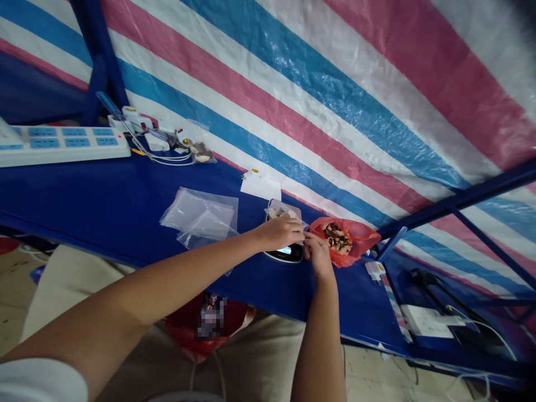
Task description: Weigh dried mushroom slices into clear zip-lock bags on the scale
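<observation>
A small digital scale (pixel 295 252) with a lit display lies on the blue table. On its top is a clear plastic bag (pixel 274 211) holding pale dried pieces. My left hand (pixel 281 232) reaches over the scale, fingers closed at the bag's right edge. My right hand (pixel 317 252) is beside it at the scale's right side, its fingertips meeting the same edge of the bag. Just right of my right hand sits an open red plastic bag (pixel 362 237) with brown and pale dried slices in it.
Flat clear bags (pixel 205 215) lie left of the scale. A white paper (pixel 260 187) is behind it. At the back left are a long power strip (pixel 75 146), cables and a small filled bag (pixel 202 152). A striped sheet (pixel 293 100) and blue frame bars stand behind.
</observation>
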`<state>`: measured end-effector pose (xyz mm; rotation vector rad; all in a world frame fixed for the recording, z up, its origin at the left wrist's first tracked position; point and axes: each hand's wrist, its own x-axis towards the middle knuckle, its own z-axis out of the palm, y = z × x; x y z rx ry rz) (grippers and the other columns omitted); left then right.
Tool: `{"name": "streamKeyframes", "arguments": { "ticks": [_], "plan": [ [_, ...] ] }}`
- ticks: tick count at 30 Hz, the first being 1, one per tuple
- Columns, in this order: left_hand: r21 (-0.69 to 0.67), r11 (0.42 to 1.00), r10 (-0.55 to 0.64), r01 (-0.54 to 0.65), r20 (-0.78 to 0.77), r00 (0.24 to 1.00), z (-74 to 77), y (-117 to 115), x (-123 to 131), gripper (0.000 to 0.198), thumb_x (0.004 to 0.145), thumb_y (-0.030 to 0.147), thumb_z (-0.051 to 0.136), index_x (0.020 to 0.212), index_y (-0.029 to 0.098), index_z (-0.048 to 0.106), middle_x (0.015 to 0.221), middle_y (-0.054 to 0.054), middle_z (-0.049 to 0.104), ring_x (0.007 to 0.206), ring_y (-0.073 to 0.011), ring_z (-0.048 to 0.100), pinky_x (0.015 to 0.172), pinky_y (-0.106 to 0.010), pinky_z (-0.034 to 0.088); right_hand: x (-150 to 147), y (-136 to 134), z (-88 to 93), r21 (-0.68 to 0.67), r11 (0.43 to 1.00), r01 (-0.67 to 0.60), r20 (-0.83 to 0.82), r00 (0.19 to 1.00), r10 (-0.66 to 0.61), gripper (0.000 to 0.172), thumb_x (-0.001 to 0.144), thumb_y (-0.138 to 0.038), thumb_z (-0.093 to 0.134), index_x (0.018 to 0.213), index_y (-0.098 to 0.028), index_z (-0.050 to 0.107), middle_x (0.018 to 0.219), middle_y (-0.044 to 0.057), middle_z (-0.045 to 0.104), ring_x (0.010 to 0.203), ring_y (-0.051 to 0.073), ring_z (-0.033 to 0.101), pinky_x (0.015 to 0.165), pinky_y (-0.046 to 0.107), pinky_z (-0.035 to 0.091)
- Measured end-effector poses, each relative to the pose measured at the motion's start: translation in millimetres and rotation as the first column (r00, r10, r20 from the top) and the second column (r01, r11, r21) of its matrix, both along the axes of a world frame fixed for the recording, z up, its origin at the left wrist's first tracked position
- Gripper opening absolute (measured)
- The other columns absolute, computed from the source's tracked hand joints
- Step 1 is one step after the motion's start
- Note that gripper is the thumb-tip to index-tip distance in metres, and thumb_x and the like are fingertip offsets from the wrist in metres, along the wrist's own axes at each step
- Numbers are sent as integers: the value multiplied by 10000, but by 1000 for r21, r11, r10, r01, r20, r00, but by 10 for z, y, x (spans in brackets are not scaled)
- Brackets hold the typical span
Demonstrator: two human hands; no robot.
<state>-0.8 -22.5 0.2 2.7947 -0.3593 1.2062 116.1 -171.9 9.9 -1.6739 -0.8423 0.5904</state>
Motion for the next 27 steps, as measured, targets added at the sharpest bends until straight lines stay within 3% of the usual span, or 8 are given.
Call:
{"name": "streamKeyframes", "arguments": {
  "ticks": [3, 7, 11, 13, 16, 18, 20, 27],
  "plan": [
    [-51, 998, -46, 45, -10, 999, 17, -31, 7, 259, 1014, 190, 502, 882, 189, 725, 899, -52, 745, 874, -177, 629, 888, -334, 464, 7, -22, 13, -4, 999, -50, -104, 993, 50, 352, 723, -371, 570, 933, -133, 724, 411, -87, 375, 379, 85, 258, 408, 233, 160],
    [-159, 981, -94, 110, 102, 990, 124, -12, -76, 193, 998, 297, 557, 1010, 174, 705, 965, -74, 756, 940, -204, 641, 894, -348, 474, 69, -29, -11, 37, 998, 55, -174, 984, -48, 339, 709, -414, 553, 928, -177, 655, 464, -96, 384, 379, 74, 228, 394, 211, 128],
    [-418, 907, 32, 55, 200, 979, 225, 280, -235, 166, 982, 263, 528, 952, 184, 670, 914, -54, 729, 866, -177, 626, 844, -322, 472, 132, 0, -85, 58, 979, 193, -216, 960, -177, 325, 599, -353, 532, 896, -223, 565, 573, -70, 495, 431, 87, 338, 398, 188, 198],
    [-611, 790, 225, -45, 221, 949, 195, 541, -296, 183, 967, 271, 514, 891, 187, 658, 845, -43, 697, 796, -169, 605, 776, -306, 463, 155, 19, -127, 70, 966, 249, -202, 952, -231, 329, 592, -334, 534, 899, -223, 564, 649, -48, 546, 482, 98, 415, 407, 189, 254],
    [-868, 477, 458, -136, 113, 882, 52, 942, -340, 215, 930, 321, 520, 803, 185, 629, 711, -15, 630, 665, -154, 560, 668, -286, 427, 184, 41, -181, 80, 940, 331, -165, 935, -315, 337, 619, -350, 566, 927, -214, 594, 763, -22, 596, 537, 105, 483, 425, 206, 333],
    [-945, 282, 505, -166, 0, 863, -56, 1127, -349, 236, 907, 333, 513, 744, 187, 604, 657, -5, 604, 629, -152, 553, 638, -279, 411, 197, 51, -209, 77, 928, 363, -133, 927, -352, 358, 645, -370, 600, 964, -210, 617, 794, -13, 612, 552, 113, 509, 438, 224, 373],
    [-961, 193, 499, -199, -78, 863, -133, 1213, -352, 242, 886, 337, 516, 713, 189, 599, 646, -5, 607, 627, -155, 558, 638, -279, 406, 199, 56, -229, 69, 924, 377, -101, 924, -369, 383, 662, -386, 640, 998, -203, 629, 807, 1, 636, 569, 131, 545, 450, 243, 410],
    [-905, 262, 447, -334, -192, 873, -154, 1168, -367, 242, 845, 368, 545, 693, 198, 625, 641, -7, 616, 665, -177, 560, 673, -298, 398, 164, 62, -266, 74, 908, 413, -57, 910, -410, 407, 679, -481, 742, 916, -235, 522, 950, 75, 735, 562, 173, 646, 389, 250, 404]
  ]
}}
